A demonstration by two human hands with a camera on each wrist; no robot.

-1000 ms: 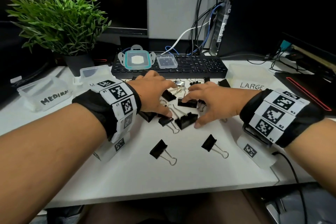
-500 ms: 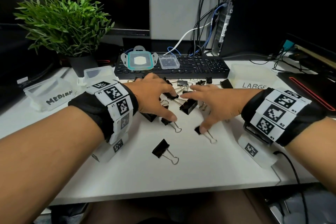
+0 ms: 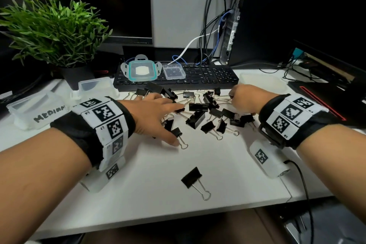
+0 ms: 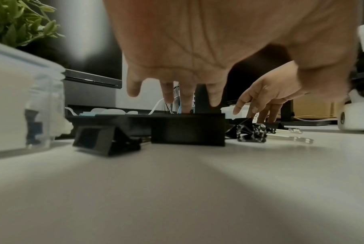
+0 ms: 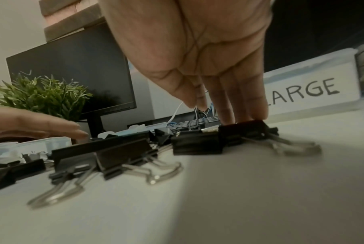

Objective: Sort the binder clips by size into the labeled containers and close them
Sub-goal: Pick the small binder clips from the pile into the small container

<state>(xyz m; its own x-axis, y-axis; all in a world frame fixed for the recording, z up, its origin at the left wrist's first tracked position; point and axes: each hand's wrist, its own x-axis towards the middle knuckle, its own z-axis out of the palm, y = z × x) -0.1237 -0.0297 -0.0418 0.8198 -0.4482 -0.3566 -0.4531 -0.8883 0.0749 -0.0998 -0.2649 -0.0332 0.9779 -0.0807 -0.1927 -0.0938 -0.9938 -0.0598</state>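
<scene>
Several black binder clips (image 3: 198, 117) of mixed sizes lie heaped on the white desk (image 3: 217, 164). My left hand (image 3: 168, 123) hovers over the heap's left side with its fingers spread and straight, and its thumb lies beside a small clip (image 3: 176, 131). From the left wrist its fingers (image 4: 168, 92) hang above a large clip (image 4: 187, 130). My right hand (image 3: 234, 95) is at the heap's back right. Its straight fingertips (image 5: 245, 113) rest on a black clip (image 5: 245, 130). A lone clip (image 3: 191, 177) lies nearer me.
The MEDIUM container (image 3: 29, 113) stands at the left with a second clear container (image 3: 97, 87) beside it. The LARGE container (image 5: 302, 89) stands behind my right hand. Two lids (image 3: 141, 70) lie on the keyboard (image 3: 208, 77). A potted plant (image 3: 51, 31) is at the back left.
My right hand has moved from the middle of the heap to its back right. The clips it covered now show. My left hand has stayed over the left side.
</scene>
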